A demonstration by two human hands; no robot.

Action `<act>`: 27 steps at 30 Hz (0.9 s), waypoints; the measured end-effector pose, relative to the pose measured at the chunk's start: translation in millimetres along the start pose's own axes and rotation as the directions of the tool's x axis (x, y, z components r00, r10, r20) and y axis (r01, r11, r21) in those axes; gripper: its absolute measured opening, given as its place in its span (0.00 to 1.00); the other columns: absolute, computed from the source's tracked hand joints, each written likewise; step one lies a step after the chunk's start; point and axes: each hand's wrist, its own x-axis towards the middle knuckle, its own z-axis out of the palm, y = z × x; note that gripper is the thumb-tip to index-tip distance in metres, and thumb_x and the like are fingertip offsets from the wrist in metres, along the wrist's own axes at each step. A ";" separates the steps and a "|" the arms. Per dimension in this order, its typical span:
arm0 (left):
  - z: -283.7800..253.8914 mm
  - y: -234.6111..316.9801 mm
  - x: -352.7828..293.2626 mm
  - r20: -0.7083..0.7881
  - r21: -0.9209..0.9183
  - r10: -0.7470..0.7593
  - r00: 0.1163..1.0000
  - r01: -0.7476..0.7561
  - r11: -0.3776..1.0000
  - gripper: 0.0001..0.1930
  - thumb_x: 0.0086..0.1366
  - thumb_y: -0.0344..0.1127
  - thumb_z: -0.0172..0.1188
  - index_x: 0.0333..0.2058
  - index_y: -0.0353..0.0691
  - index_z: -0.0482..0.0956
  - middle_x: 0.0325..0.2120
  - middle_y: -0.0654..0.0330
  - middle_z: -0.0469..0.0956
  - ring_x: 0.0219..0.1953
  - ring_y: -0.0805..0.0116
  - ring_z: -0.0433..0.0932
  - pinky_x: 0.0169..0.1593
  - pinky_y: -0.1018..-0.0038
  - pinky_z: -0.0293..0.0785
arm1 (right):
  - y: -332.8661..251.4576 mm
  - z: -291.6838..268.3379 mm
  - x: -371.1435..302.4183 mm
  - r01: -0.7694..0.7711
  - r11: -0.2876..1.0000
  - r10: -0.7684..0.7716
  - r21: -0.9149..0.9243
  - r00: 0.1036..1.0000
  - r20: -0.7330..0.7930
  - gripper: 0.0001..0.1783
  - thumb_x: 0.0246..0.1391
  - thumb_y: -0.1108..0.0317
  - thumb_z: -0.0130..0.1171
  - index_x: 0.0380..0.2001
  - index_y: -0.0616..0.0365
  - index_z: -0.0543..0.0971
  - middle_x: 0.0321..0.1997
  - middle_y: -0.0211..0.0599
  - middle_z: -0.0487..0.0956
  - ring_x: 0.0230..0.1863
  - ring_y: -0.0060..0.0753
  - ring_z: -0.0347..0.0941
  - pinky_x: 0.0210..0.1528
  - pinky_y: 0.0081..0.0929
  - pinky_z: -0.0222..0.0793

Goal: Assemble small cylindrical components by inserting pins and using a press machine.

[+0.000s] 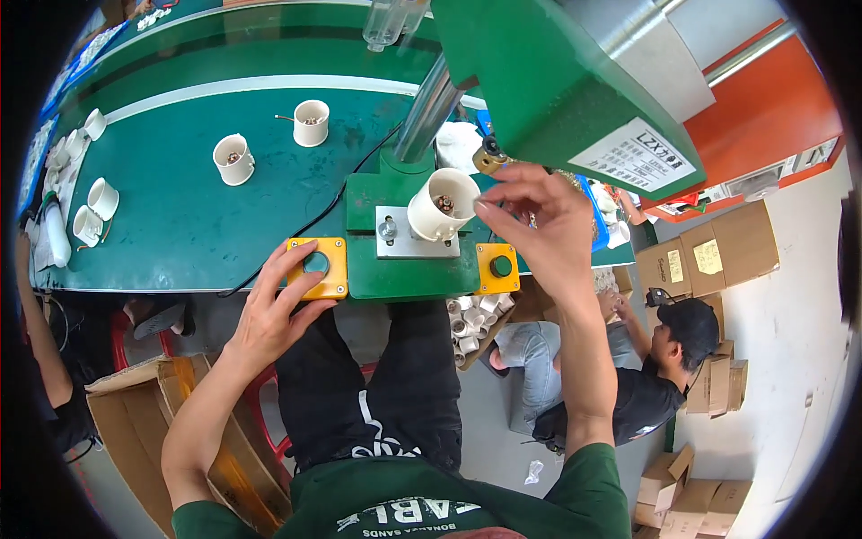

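Note:
A white cup-shaped socket [435, 214] with metal parts inside stands on the silver plate [417, 244] of a green press base [368, 280]. My right hand [543, 220] is at the socket's right side, thumb by its rim. Its fingers are curled but apart, with nothing visible between them. A brass press tip [489, 158] hangs by my index finger. My left hand [274, 310] lies over the left yellow button box [334, 278], fingers spread beside its round green button [315, 262]. On the right sits a second yellow button box [488, 281], with no hand on it.
Two similar white sockets [233, 160] stand on the green table [197, 234]; several more are at its left edge. The green press head [575, 99] looms overhead. Below the table is a box of white parts [476, 319]. A seated person [646, 377] is at right, near cardboard boxes [727, 247].

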 end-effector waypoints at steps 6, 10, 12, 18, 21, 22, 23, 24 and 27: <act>-0.2 2.7 1.2 -0.008 0.006 -0.019 1.000 0.019 1.000 0.27 0.46 0.31 0.72 0.46 0.41 0.71 0.53 0.50 0.68 0.54 0.43 0.69 0.56 0.54 0.69 | -18.1 9.2 24.1 -0.059 0.888 0.171 -0.456 0.963 0.209 0.10 0.42 0.67 0.68 0.31 0.57 0.83 0.26 0.21 0.79 0.24 0.10 0.60 0.25 0.14 0.55; -0.9 2.6 1.7 0.012 -0.001 -0.029 1.000 0.029 1.000 0.27 0.46 0.31 0.71 0.46 0.41 0.71 0.52 0.51 0.68 0.53 0.44 0.69 0.56 0.54 0.69 | -27.0 12.8 28.7 -0.048 0.870 0.194 -0.491 0.949 0.250 0.11 0.42 0.65 0.68 0.31 0.55 0.83 0.27 0.19 0.78 0.25 0.12 0.60 0.29 0.15 0.59; -2.2 3.4 2.5 0.011 -0.006 -0.028 1.000 0.029 1.000 0.26 0.47 0.31 0.71 0.46 0.41 0.71 0.52 0.51 0.68 0.53 0.44 0.69 0.56 0.54 0.69 | -31.8 15.0 30.8 -0.060 0.860 0.224 -0.506 0.936 0.271 0.10 0.42 0.66 0.68 0.30 0.56 0.82 0.28 0.20 0.78 0.26 0.13 0.61 0.30 0.15 0.59; -2.0 5.7 6.1 -0.007 -0.005 0.010 1.000 -0.010 1.000 0.25 0.47 0.29 0.71 0.45 0.39 0.71 0.51 0.51 0.69 0.53 0.49 0.71 0.58 0.53 0.67 | -23.1 11.0 41.9 -0.030 0.886 0.218 -0.462 0.907 0.361 0.08 0.41 0.72 0.67 0.28 0.60 0.81 0.29 0.25 0.79 0.30 0.18 0.71 0.35 0.20 0.66; -1.6 6.8 6.3 -0.015 0.002 0.007 1.000 -0.007 1.000 0.25 0.47 0.29 0.71 0.45 0.39 0.71 0.50 0.51 0.70 0.52 0.51 0.72 0.59 0.52 0.67 | -33.0 14.6 42.5 -0.113 0.874 0.300 -0.472 0.890 0.343 0.08 0.40 0.74 0.67 0.27 0.62 0.80 0.30 0.27 0.80 0.33 0.20 0.75 0.39 0.23 0.70; -1.3 6.9 6.6 -0.017 0.001 0.006 1.000 -0.006 1.000 0.25 0.47 0.29 0.71 0.45 0.39 0.71 0.50 0.51 0.70 0.52 0.51 0.72 0.59 0.52 0.66 | -34.0 14.5 42.0 -0.071 0.873 0.265 -0.483 0.899 0.348 0.08 0.40 0.73 0.66 0.27 0.62 0.80 0.32 0.28 0.81 0.33 0.20 0.75 0.38 0.22 0.70; 0.3 7.1 7.0 -0.017 -0.004 0.004 1.000 -0.004 1.000 0.25 0.47 0.28 0.70 0.45 0.39 0.71 0.50 0.51 0.70 0.52 0.51 0.71 0.59 0.52 0.66 | -34.3 13.1 41.2 -0.033 0.868 0.235 -0.496 0.907 0.351 0.08 0.41 0.73 0.66 0.28 0.62 0.80 0.33 0.28 0.82 0.34 0.20 0.75 0.38 0.21 0.70; 1.9 7.2 7.3 -0.014 -0.006 0.007 1.000 -0.007 1.000 0.25 0.47 0.28 0.70 0.45 0.39 0.71 0.50 0.51 0.70 0.52 0.51 0.71 0.59 0.52 0.66 | -34.5 11.2 40.8 -0.036 0.867 0.236 -0.496 0.908 0.347 0.08 0.41 0.73 0.66 0.28 0.62 0.80 0.33 0.28 0.82 0.34 0.20 0.75 0.38 0.21 0.70; 2.9 5.8 6.2 -0.010 -0.012 0.011 1.000 -0.011 1.000 0.25 0.47 0.28 0.70 0.45 0.39 0.71 0.49 0.51 0.70 0.53 0.50 0.71 0.59 0.51 0.65 | -34.1 7.3 39.6 -0.056 0.873 0.253 -0.484 0.901 0.352 0.10 0.42 0.73 0.66 0.31 0.61 0.81 0.36 0.31 0.82 0.35 0.19 0.75 0.39 0.21 0.70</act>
